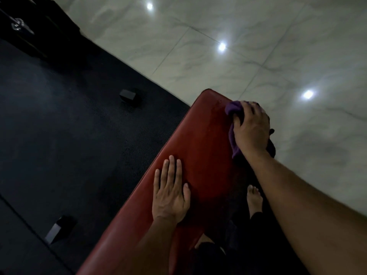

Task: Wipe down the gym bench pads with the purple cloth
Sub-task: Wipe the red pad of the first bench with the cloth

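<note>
Right hand (251,129) is clenched on the purple cloth (232,110), bunched under palm and fingers, pressing it onto the red bench pad (200,143). The cloth sits at the pad's far end, on its right edge, just short of the rounded far corner. A fold pokes out past the fingertips and a tail trails back beside the wrist. Something dark lies behind the hand at the pad's edge; cannot tell what it is.

Left hand (170,193) holds nothing. It lies flat, palm down and fingers spread, on the pad's near-left part, well apart from the cloth, and looks like a brace.

Faint wet sheen and droplets show on the pad between the cloth and the far corner, so the step in hand looks like mid-wipe of the far end. How much of the pad is done cannot be told.

A bare foot (254,201) stands on the floor just right of the pad, near side. A dark rubber mat (69,145) lies left of the pad with two small black blocks (128,95) on it. Glossy marble tile (258,46) runs beyond the far end.

The next move likely calls for keeping the cloth flat under pressure, sweeping across to the far-left corner, then drawing back along the pad toward the braced hand, which will need to lift clear. Only one pad is in view; others are not seen.
</note>
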Demonstrator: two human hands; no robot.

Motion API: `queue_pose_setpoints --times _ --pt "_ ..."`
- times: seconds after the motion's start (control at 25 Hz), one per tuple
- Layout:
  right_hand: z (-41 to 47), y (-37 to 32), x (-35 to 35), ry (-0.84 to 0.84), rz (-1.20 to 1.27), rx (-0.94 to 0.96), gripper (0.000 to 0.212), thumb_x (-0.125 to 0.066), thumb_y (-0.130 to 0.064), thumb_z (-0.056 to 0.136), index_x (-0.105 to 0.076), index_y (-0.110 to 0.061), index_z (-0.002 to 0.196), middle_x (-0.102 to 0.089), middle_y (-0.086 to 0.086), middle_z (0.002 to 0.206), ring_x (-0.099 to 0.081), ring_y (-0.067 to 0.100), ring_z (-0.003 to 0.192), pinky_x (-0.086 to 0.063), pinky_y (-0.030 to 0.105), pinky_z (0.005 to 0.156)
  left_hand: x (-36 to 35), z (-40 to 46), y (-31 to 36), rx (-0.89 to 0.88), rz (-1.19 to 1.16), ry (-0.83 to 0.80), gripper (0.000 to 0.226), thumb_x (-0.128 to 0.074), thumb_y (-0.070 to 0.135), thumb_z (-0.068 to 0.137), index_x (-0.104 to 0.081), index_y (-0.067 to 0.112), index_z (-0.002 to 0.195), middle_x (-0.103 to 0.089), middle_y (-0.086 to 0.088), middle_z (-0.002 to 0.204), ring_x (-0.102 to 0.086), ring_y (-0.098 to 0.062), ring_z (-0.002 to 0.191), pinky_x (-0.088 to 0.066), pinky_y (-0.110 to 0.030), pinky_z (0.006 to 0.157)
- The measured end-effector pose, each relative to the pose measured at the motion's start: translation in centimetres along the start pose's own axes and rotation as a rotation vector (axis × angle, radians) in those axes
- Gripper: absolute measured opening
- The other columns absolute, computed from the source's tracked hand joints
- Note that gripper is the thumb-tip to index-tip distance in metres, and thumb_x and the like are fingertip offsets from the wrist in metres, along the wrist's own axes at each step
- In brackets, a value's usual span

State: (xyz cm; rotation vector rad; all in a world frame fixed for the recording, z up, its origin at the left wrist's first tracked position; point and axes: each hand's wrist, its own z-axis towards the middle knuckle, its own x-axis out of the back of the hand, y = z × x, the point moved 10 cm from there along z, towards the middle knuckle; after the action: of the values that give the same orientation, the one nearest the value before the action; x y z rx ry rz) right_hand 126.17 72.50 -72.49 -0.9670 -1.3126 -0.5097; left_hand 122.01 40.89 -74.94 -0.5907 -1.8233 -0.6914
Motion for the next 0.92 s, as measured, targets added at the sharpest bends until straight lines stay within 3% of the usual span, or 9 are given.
queue_pose_setpoints --times 0.12,0.32,0.48,0.56,0.72,0.84,0.92 --pt "-4.0 -1.3 0.4 0.044 0.036 -0.073 0.053 -0.047 -0.043 0.098 -0.047 -0.018 0.144 -0.043 0.011 0.152 -0.034 0.041 0.14 -0.029 0.052 0.115 -0.1 0.0 -0.1 0.003 -0.003 0.003 0.072 -0.026 0.041 0.102 -0.004 0.013 0.164 0.006 -0.005 0.172 0.005 -0.019 0.159 -0.005 -0.048 0.126" --pt "-16.4 -8.7 -2.2 -0.164 0.036 0.354 0.062 -0.059 -0.034 0.092 -0.041 -0.022 0.15 -0.031 0.004 0.16 -0.021 0.038 0.149 -0.029 0.056 0.116 -0.2 0.1 -0.1 -0.013 0.007 -0.021 0.074 -0.03 0.039 0.1 -0.005 0.012 0.164 0.006 -0.007 0.172 0.004 -0.021 0.159 -0.01 -0.05 0.126" --pt "-12.3 -10.1 -3.6 -0.198 -0.01 0.772 0.059 -0.054 -0.022 0.09 -0.044 -0.02 0.148 -0.04 0.003 0.156 -0.03 0.034 0.146 -0.032 0.05 0.115 -0.1 0.2 -0.1 -0.009 -0.006 -0.007 0.073 -0.029 0.039 0.1 -0.007 0.011 0.164 0.004 -0.006 0.172 0.004 -0.02 0.159 -0.006 -0.049 0.127" --pt "-5.5 -7.2 -2.5 -0.106 0.007 0.649 0.056 -0.055 -0.017 0.091 -0.047 -0.016 0.146 -0.046 0.007 0.151 -0.036 0.038 0.142 -0.034 0.051 0.114 -0.1 0.1 0.0 -0.003 0.006 -0.006 0.072 -0.028 0.04 0.101 -0.004 0.013 0.164 0.006 -0.005 0.172 0.006 -0.019 0.159 -0.001 -0.047 0.128" --pt "-0.5 -1.4 -0.1 -0.065 0.06 0.145 0.051 -0.054 -0.03 0.099 -0.045 -0.016 0.148 -0.041 0.007 0.154 -0.03 0.036 0.144 -0.029 0.049 0.117 0.2 -0.1 0.1 -0.012 0.007 -0.026 0.07 -0.023 0.041 0.104 0.001 0.013 0.164 0.012 -0.004 0.172 0.01 -0.018 0.158 0.0 -0.047 0.127" --pt "-3.5 -0.1 2.0 -0.059 0.182 0.122 0.049 -0.051 -0.027 0.101 -0.044 -0.014 0.148 -0.04 0.009 0.155 -0.028 0.034 0.145 -0.029 0.051 0.117 1.1 0.0 0.1 -0.03 -0.096 -0.033 0.068 -0.021 0.045 0.107 0.002 0.015 0.164 0.013 -0.001 0.172 0.01 -0.016 0.158 0.005 -0.043 0.128" --pt "-6.5 -2.2 2.9 -0.074 0.217 0.3 0.05 -0.05 -0.025 0.1 -0.044 -0.012 0.148 -0.04 0.011 0.154 -0.029 0.034 0.145 -0.029 0.051 0.117 1.4 -1.0 -0.8 -0.14 -0.166 -0.069 0.069 -0.021 0.052 0.109 0.0 0.016 0.164 0.008 0.001 0.172 0.009 -0.015 0.158 0.005 -0.04 0.128"
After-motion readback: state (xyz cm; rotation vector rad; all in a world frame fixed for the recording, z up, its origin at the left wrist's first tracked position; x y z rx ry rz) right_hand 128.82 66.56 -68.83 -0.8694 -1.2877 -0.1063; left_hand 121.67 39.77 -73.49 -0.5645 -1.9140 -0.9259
